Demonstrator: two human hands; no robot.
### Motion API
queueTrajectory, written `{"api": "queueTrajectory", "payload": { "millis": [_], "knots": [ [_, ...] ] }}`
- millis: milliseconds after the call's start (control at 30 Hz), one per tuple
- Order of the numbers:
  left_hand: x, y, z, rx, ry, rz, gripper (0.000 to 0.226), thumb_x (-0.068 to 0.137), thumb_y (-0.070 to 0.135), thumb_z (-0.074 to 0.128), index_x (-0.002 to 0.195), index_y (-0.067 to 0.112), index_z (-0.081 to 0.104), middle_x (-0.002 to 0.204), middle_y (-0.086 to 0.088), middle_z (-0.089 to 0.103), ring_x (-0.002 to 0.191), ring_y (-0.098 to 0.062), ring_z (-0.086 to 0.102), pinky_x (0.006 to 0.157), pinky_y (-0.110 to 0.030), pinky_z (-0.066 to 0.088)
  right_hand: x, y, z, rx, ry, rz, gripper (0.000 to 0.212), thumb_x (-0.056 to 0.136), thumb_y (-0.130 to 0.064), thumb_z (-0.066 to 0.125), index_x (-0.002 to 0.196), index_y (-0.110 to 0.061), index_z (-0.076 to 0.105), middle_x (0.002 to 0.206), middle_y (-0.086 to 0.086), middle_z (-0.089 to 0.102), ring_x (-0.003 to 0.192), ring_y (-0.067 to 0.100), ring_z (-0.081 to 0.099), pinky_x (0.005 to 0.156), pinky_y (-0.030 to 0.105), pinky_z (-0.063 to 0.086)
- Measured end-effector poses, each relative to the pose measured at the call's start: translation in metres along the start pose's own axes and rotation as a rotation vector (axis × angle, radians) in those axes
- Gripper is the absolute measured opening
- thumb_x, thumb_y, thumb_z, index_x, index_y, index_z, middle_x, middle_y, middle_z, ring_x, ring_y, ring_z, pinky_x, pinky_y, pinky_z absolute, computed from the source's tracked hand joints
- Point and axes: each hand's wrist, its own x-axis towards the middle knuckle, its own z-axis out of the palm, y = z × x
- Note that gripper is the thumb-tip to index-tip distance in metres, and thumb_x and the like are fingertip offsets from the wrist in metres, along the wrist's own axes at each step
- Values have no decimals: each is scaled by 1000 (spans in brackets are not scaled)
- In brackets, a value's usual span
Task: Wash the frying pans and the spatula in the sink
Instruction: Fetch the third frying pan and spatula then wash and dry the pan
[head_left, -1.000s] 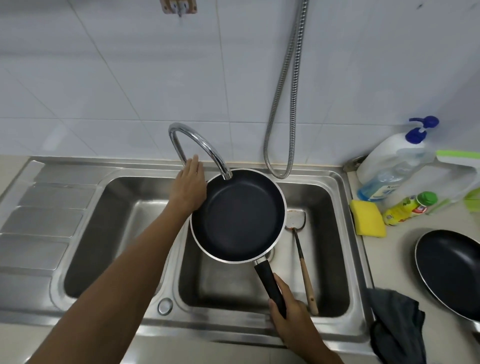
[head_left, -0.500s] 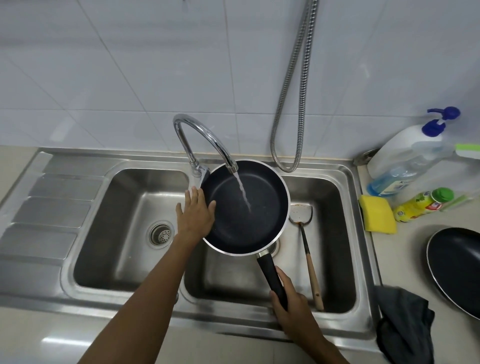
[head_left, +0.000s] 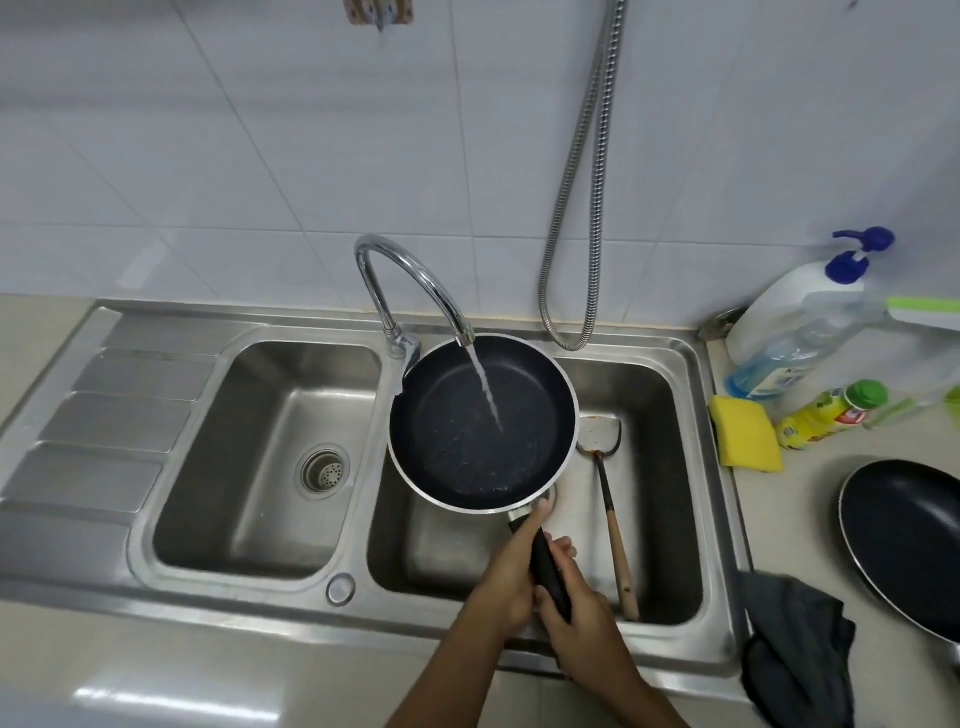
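Observation:
A black frying pan (head_left: 467, 431) with a silver rim is held level over the right sink basin (head_left: 670, 519), under the curved tap (head_left: 410, 280). Water runs from the spout into the pan. My left hand (head_left: 511, 577) and my right hand (head_left: 584, 618) both grip its black handle near the basin's front edge. A metal spatula (head_left: 602, 447) with a wooden handle lies in the right basin, just right of the pan. A second black frying pan (head_left: 914, 540) sits on the counter at the far right, partly cut off.
The left basin (head_left: 270, 467) has a drain strainer, with a ribbed draining board further left. On the right counter lie a yellow sponge (head_left: 745, 434), a pump soap bottle (head_left: 800, 312), a small yellow bottle (head_left: 831, 410) and a dark cloth (head_left: 795, 649). A metal hose (head_left: 582, 208) hangs on the tiled wall.
My left hand left the tap lever, passed the pan's rim and came to the handle beside my right hand. Water started running into the pan.

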Motion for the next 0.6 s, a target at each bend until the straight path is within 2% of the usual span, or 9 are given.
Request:
{"api": "queueTrajectory", "payload": {
  "millis": [100,167,233,300,333,400,467,533,600],
  "knots": [
    [1,-10,17,-31,92,111,36,85,28,80,102,-1,67,75,-12,74,71,-23,72,71,-36,60,-6,2,-5,53,5,28,68,98,-23,60,143,-65,29,135,-35,53,124,-9,55,101,8,42],
    [-3,-16,23,21,137,188,28,89,22,76,95,-4,67,72,-15,73,66,-24,71,62,-33,59,-7,5,-9,83,23,11,65,99,-17,61,146,-53,35,132,-46,50,126,-15,50,109,17,42],
    [-7,-18,26,91,147,223,26,93,21,71,92,-5,70,76,-15,75,65,-21,71,59,-30,58,-8,4,-10,127,32,28,62,99,-14,59,151,-40,37,139,-35,52,124,-10,55,109,26,47],
    [-10,-19,26,158,136,252,29,94,22,68,94,-7,72,79,-12,77,65,-18,70,61,-29,56,-11,-2,-13,171,18,58,56,101,-12,54,145,-42,37,127,-10,65,92,-4,67,81,21,57],
    [-11,-20,26,198,126,274,29,95,23,67,93,-5,73,81,-11,78,66,-17,69,64,-30,55,-11,-6,-14,184,6,82,52,101,-10,51,140,-42,36,113,-2,66,73,-4,65,66,15,53],
    [-18,-21,26,271,103,329,27,96,23,64,83,3,75,82,-8,79,70,-17,67,73,-32,54,-12,-13,-17,231,-8,139,43,102,-8,46,132,-37,36,88,5,63,51,0,60,48,16,45],
    [-23,-23,25,318,68,357,28,98,23,60,75,11,72,86,-6,79,75,-16,69,82,-33,53,-13,-19,-15,263,-5,202,33,104,-13,41,125,-38,36,71,8,62,40,10,55,39,23,41],
    [-25,-24,22,357,53,360,33,99,26,60,71,15,75,87,-3,80,67,-10,65,75,-29,51,-15,-22,-11,232,6,227,27,107,-21,36,124,-41,35,61,9,63,39,17,51,39,23,37],
    [-28,-25,20,357,53,354,35,98,28,61,71,14,79,85,-2,79,58,-5,61,70,-26,47,-20,-25,-8,195,18,206,27,107,-24,33,126,-44,34,54,-1,60,38,11,52,39,22,36]
  ]
}}
